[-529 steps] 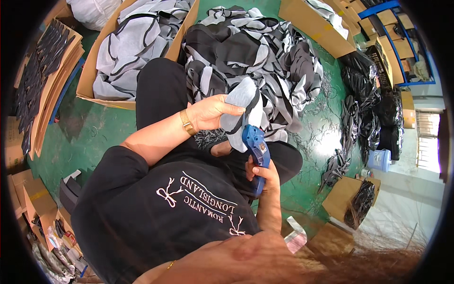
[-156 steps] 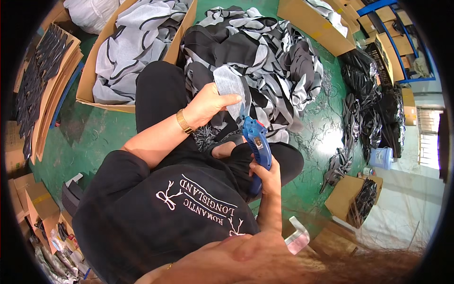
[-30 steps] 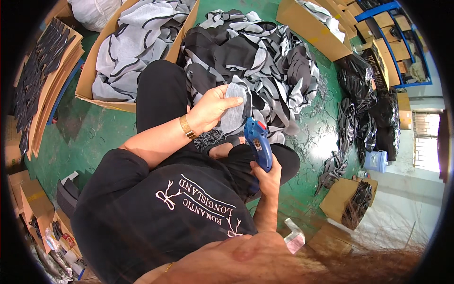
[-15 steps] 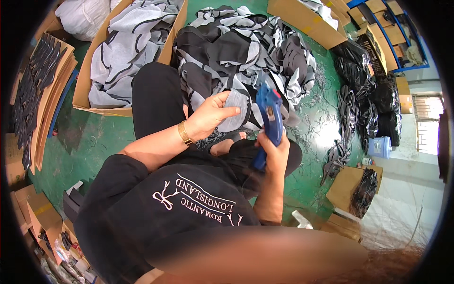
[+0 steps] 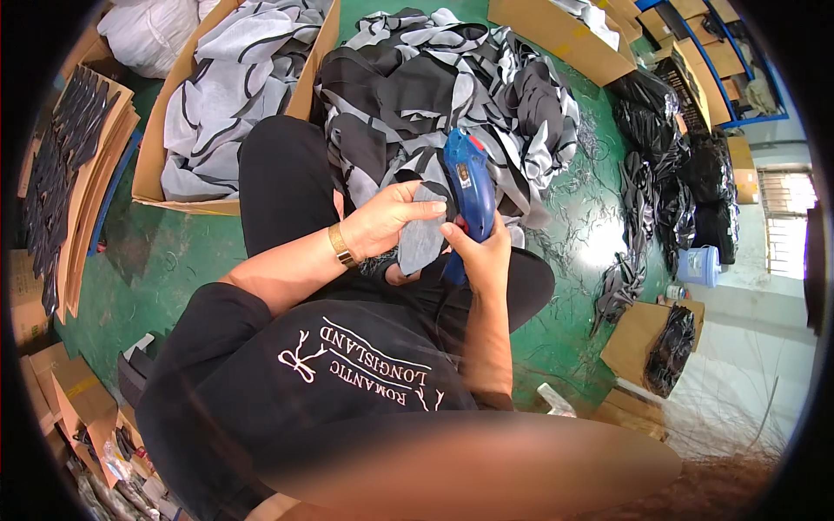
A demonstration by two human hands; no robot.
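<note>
My left hand [image 5: 380, 224] pinches a small grey fabric piece [image 5: 422, 241] between thumb and fingers, and the piece hangs down over my lap. Close beside it, my right hand [image 5: 485, 259] is wrapped round the blue handheld electric scissors [image 5: 472, 187], with a red button near their upper end. Their head points away from me toward the fabric pile, and its blades are hard to make out. My right thumb lies close to the grey piece; whether it touches cannot be told. Past both hands spreads a large pile of grey and black fabric pieces [image 5: 417, 87].
A cardboard box of grey fabric [image 5: 234, 206] stands at the far left, another box [image 5: 565, 48] at the far right. Black plastic bags [image 5: 647, 113] and a blue bucket [image 5: 698, 267] line the right. Dark scraps litter the green floor [image 5: 578, 226]. Stacked cardboard [image 5: 97, 200] stands left.
My right hand has brought the electric scissors left, close to my left hand, and their head has swung leftward. The grey piece now hangs lower from my left hand, which has barely moved.
</note>
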